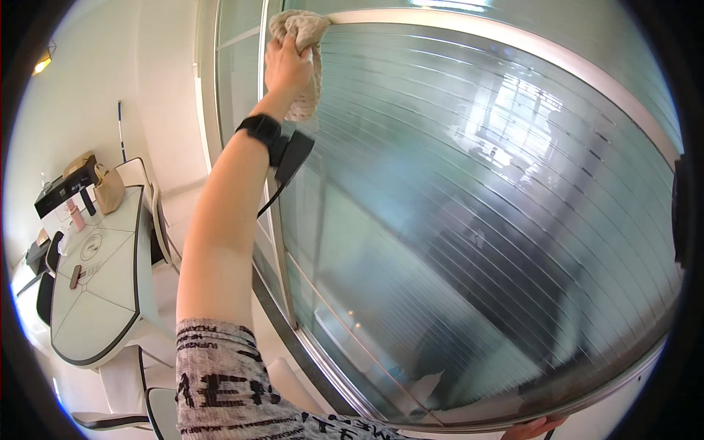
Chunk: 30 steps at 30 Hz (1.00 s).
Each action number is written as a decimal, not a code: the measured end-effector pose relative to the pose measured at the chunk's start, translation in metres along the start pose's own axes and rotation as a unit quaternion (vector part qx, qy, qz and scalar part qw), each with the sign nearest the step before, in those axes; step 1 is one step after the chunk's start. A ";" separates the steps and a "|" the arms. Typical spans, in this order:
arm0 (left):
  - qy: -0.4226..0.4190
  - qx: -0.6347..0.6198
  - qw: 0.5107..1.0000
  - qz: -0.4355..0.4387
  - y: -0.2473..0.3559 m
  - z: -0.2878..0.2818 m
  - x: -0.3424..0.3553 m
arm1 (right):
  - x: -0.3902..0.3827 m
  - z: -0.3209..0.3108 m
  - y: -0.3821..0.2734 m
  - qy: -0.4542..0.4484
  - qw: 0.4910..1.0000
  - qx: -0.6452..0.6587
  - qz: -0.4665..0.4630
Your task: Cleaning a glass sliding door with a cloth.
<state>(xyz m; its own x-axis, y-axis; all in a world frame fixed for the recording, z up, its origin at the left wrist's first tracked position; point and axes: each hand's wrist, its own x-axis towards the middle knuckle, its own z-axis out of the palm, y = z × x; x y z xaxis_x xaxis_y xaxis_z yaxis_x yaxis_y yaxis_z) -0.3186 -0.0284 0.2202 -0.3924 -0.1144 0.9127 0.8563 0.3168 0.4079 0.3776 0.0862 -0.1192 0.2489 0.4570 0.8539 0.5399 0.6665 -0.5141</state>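
Note:
My left hand (289,64) is raised high, its fingers closed around a crumpled beige cloth (302,29). The cloth lies against the upper left corner of a framed glass door panel (411,169), and part of it hangs below my fingers. A black strap with a dark box-shaped device (293,157) sits on my left wrist, a cable trailing from it. At the bottom right, my right hand (535,427) shows only in part, its fingers against the near edge of the metal door frame (609,400); the rest is cut off by the picture's edge.
Left of my arm stands a glass-topped table (103,315) with a beige bag (109,189), a black box (66,188) and a pink bottle (75,215). Chairs (160,220) surround it. A pole (121,132) leans on the far wall. Floor tracks (330,374) run beneath the door.

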 end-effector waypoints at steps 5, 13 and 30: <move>-0.069 0.066 0.988 -0.118 -0.043 0.034 -0.003 | 0.009 0.011 -0.028 0.009 0.999 -0.025 -0.041; -0.108 0.088 0.973 -0.185 -0.169 0.054 -0.207 | 0.014 0.022 -0.042 0.013 0.997 -0.039 -0.068; -0.237 -0.009 0.854 -0.463 -0.196 0.015 -0.479 | 0.002 0.013 -0.032 0.013 0.991 0.003 -0.135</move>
<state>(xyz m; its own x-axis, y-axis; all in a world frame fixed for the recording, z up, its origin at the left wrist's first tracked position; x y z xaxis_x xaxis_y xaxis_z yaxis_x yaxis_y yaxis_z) -0.3036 -0.0221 -0.2979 -0.9924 0.0874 0.0871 0.1085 0.2813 0.9535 0.3507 0.0732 -0.1017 0.1170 0.2462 0.9621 0.5841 0.7664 -0.2672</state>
